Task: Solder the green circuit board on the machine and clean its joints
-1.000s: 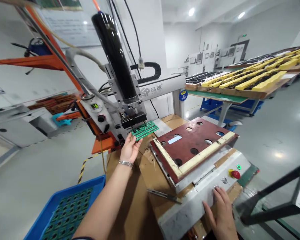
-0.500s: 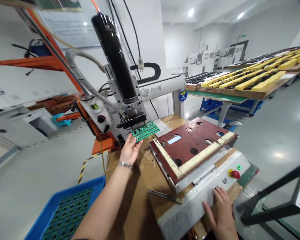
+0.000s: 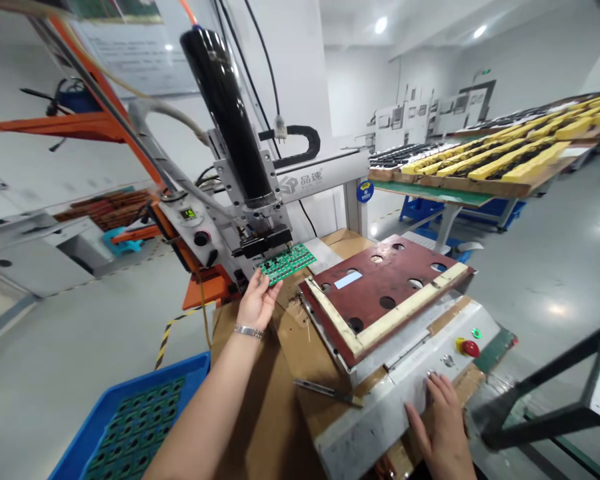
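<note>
Between the thumb and fingers of my left hand is the near edge of a green circuit board. The board sits just under the black tool head of a dispensing-type machine; whether they touch I cannot tell. My right hand rests on the machine's grey front panel, fingers spread, fingertips by a metal button. A red stop knob and a green-lit button lie farther along that panel. The dark red fixture plate with round holes and cream strips stands between my hands.
A utility knife lies on the cardboard before the plate. At lower left stands a blue bin holding several green boards. A dark metal frame is at right. Farther back, a table carries yellow strips.
My left hand and the circuit board have shifted very slightly left in view, along with the whole scene. My right hand stays on the panel.
</note>
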### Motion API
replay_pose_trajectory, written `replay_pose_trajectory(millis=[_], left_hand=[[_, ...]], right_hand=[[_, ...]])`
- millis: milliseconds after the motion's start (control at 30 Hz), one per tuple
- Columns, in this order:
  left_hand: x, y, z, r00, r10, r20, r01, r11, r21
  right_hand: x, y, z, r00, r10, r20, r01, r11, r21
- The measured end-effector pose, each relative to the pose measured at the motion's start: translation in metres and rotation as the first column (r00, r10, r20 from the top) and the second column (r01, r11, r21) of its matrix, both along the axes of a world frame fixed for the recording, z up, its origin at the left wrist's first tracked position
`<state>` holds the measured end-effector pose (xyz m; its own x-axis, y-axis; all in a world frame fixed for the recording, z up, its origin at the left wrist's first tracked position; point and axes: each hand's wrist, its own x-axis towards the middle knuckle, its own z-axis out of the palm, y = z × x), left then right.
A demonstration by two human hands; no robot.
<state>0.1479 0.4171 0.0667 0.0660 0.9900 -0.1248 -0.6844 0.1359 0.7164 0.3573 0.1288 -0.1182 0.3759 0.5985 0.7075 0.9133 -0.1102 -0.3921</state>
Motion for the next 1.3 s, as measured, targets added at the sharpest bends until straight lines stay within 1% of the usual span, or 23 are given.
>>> replay_pose_trajectory(millis=[200,467,667,1100,1300], left_hand=[[0.0042,0.0014,0.0033,1.0,0.009,0.007,-0.009,1.0,-0.004],[0.0047,-0.0001,0.003,1.0,0.005,0.009,-0.005,1.0,0.005],[0.0039,0.0042,0.0016,0.999,0.044,0.018,-0.044,0.999,-0.021],[0.0061,0.006,0.0049,0.998,0.051,0.038,-0.05,0.999,-0.019],[0.0076,0.0062,0.0062,0.998,0.048,0.043,-0.047,0.999,-0.017]], right_hand=[[0.0002,0.0,-0.0033,1.0,0.001,0.002,-0.001,1.0,0.0],[-0.0019,-0.0006,0.0024,1.0,-0.005,0.025,0.005,1.0,0.022],[-0.0009,0.0002,0.0004,1.0,0.0,0.011,0.0,1.0,0.018],[0.0002,0.0009,-0.0007,1.0,0.001,0.021,-0.002,1.0,0.02],[-0.0007,0.0006,0.0016,1.0,0.0,0.029,0.0,1.0,0.023]])
